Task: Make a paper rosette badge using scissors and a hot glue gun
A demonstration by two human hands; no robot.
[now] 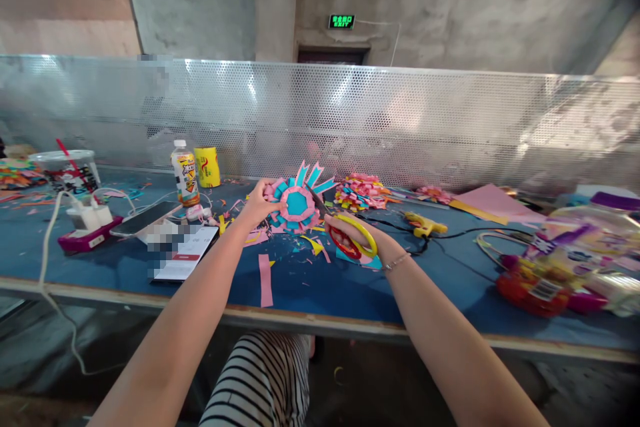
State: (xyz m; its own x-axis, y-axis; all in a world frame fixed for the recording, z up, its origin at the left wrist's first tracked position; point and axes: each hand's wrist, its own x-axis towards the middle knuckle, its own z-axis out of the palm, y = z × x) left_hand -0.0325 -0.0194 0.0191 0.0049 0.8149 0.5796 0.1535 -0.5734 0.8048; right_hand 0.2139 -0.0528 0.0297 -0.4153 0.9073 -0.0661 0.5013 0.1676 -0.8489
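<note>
Left hand [257, 203] pinching the left edge of a pink-and-turquoise paper flower [296, 203], held upright just above the blue worktop [310, 293]. Right hand [350, 233] closed through the yellow-and-red handles of scissors [345, 230], blades angled up to the flower's right side. Paper scraps and a pink strip [265, 280] below. Phone [185, 253] near the left; drink bottle [185, 173] behind; yellow glue gun [424, 223] to the right.

A matt pink-and-turquoise folded paper rosette [296, 203] is sitting above a blue felt-like desk [350, 287] edged in worn wood, glossy yellow-and-red plastic-handled scissors [350, 235] are showing dull metal blades, and a shiny perforated metal screen [380, 123] is gleaming before rough grey concrete wall [450, 7].
</note>
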